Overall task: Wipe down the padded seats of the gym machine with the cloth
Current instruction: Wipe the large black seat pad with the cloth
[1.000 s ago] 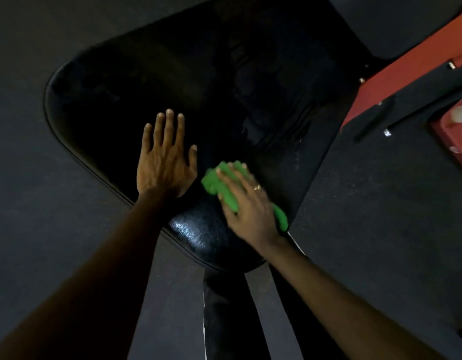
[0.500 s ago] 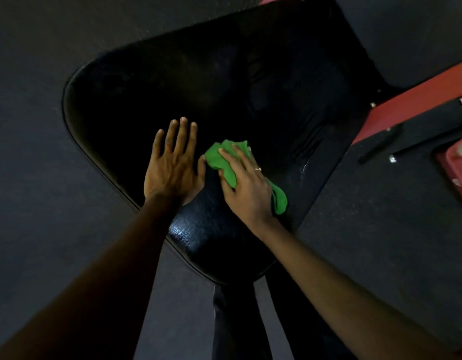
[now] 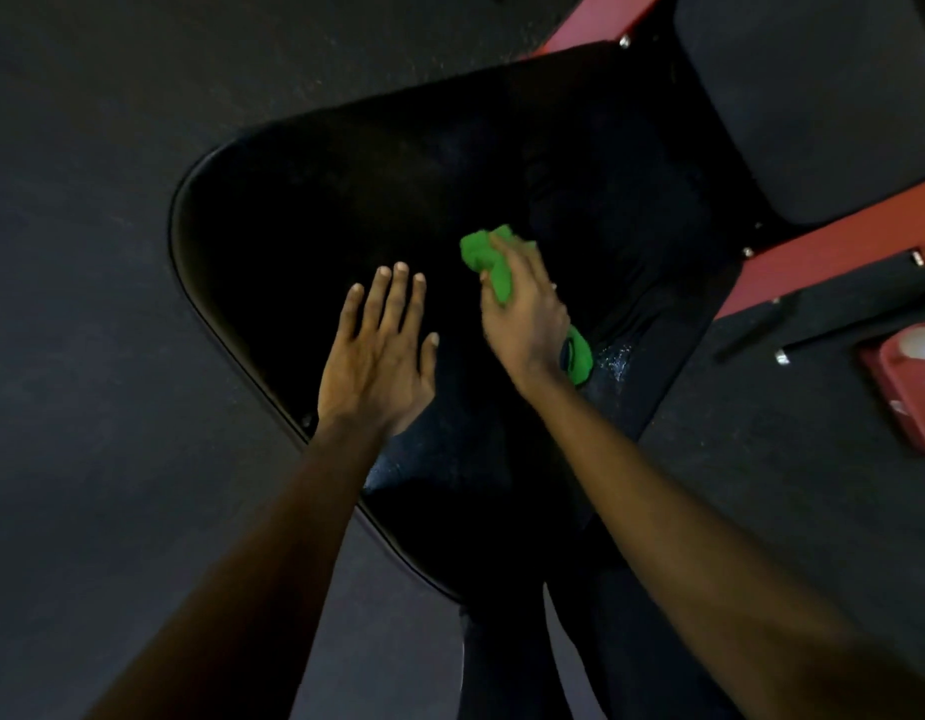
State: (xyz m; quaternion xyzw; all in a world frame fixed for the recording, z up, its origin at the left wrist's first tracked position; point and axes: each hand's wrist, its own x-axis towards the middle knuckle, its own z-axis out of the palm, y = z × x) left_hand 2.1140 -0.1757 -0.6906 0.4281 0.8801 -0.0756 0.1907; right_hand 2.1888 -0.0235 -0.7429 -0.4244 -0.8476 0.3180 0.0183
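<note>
A black padded seat [image 3: 315, 210] with rounded corners fills the middle of the head view. My left hand [image 3: 380, 350] lies flat on it, palm down, fingers spread. To its right, my right hand [image 3: 525, 314] is closed on a bright green cloth [image 3: 489, 259] pressed to the seat's middle. One end of the cloth sticks out past my fingers, another behind my wrist. A second dark pad [image 3: 813, 96] sits at the upper right.
Red machine frame bars [image 3: 813, 262] run along the seat's right side and top. A red part [image 3: 912, 387] lies at the right edge. Dark rubber floor [image 3: 86, 304] surrounds the seat. My legs stand below the seat's near end.
My right hand has pushed the cloth away from me, up the seat and apart from my left hand. The view has shifted, and the seat sits lower and further right.
</note>
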